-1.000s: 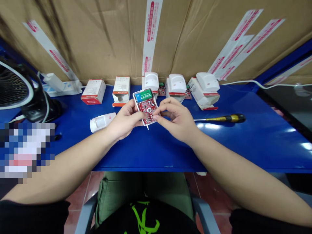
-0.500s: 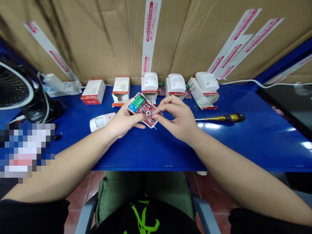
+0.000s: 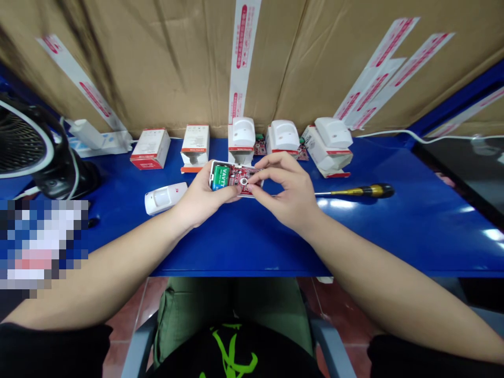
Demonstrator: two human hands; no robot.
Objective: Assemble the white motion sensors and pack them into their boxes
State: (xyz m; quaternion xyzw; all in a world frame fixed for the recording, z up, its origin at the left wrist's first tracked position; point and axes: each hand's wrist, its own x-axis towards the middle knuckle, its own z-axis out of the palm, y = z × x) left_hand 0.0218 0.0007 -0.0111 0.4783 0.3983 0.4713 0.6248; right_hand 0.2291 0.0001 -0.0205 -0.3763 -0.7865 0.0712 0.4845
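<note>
Blue desk (image 3: 240,241); left hand (image 3: 202,197) grips housing (image 3: 211,172), battery (image 3: 221,176) swung to nine o'clock, so board (image 3: 237,177) faces right hand (image 3: 291,191), its hold unclear.

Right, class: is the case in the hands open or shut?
Open. The case, held in the left hand, shows its battery and red board, with no cover over them.

- black fan (image 3: 19,139) stands far left
- cardboard backing (image 3: 157,89) lines the rear, red-printed white tape (image 3: 241,79) stuck on it
- white cable (image 3: 394,131) runs back right
</note>
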